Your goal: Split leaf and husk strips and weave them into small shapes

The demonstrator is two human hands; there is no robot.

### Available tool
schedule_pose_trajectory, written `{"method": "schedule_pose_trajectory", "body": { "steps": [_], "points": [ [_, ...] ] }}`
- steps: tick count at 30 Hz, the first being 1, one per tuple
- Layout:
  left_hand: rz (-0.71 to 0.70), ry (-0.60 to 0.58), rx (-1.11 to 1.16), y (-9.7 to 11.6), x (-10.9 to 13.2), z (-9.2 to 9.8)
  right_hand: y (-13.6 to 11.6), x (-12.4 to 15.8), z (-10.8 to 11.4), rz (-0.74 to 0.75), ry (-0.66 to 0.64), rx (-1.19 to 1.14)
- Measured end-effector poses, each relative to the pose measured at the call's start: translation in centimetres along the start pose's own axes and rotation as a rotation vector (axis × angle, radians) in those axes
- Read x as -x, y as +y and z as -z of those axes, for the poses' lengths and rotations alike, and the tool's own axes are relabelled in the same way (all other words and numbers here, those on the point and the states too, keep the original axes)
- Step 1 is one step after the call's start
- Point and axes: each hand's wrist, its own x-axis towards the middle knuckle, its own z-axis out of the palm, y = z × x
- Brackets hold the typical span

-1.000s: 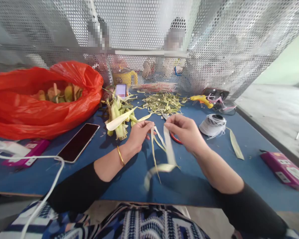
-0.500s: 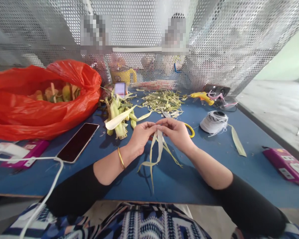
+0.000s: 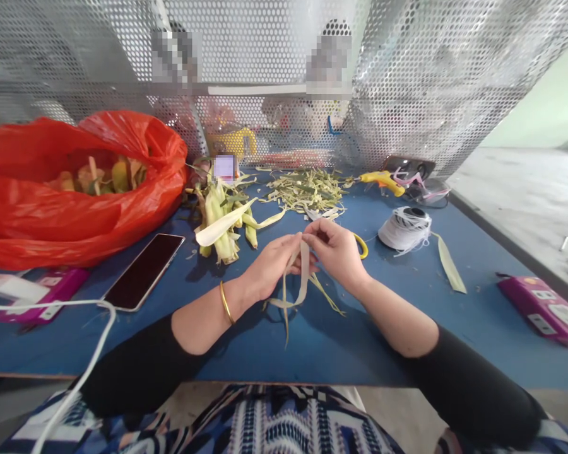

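Observation:
Pale corn husk strips (image 3: 304,277) hang from between my two hands, in the middle over the blue table. My left hand (image 3: 274,261), with a gold bangle at the wrist, pinches them near their top. Close against it, my right hand (image 3: 334,249) grips the same strips between thumb and forefinger. The fingertips nearly meet, so the exact spot where the strips cross is hidden. A yellow scissors handle (image 3: 361,246) shows beside my right hand, partly covered by it. Behind my left hand lies a bunch of corn husks (image 3: 220,221).
A red plastic bag (image 3: 137,217) stands left, near a phone (image 3: 144,271) and white cable (image 3: 105,340). Husk scraps (image 3: 307,192) lie behind my hands. Rightward are a thread spool (image 3: 404,230), yellow glue gun (image 3: 383,181) and purple box (image 3: 544,306). A perforated metal screen (image 3: 274,57) closes the back.
My left hand has turned, its lower fingers now stretching behind the strips toward my right hand. The hanging strips have shifted and drawn up slightly. The view has moved a little.

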Motion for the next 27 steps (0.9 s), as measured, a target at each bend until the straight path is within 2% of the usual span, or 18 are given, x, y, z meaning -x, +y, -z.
{"method": "schedule_pose_trajectory", "body": {
  "steps": [5,10,14,19,27],
  "points": [
    [-0.018,-0.109,-0.152,-0.41,0.49,-0.03,-0.11,-0.04,0.14,0.022,0.021,-0.018],
    [0.095,-0.115,-0.121,-0.34,0.42,-0.09,-0.41,0.01,0.10,0.065,0.047,0.004],
    [0.151,-0.089,-0.064,-0.04,0.24,-0.06,-0.30,0.05,-0.06,0.002,0.011,-0.085],
    [0.089,-0.078,-0.130,0.48,0.75,-0.41,-0.01,-0.38,-0.01,-0.043,0.092,-0.135],
    [0.013,-0.093,-0.194,-0.01,0.64,-0.26,0.05,-0.60,-0.13,-0.072,0.113,-0.199]
  ]
}}
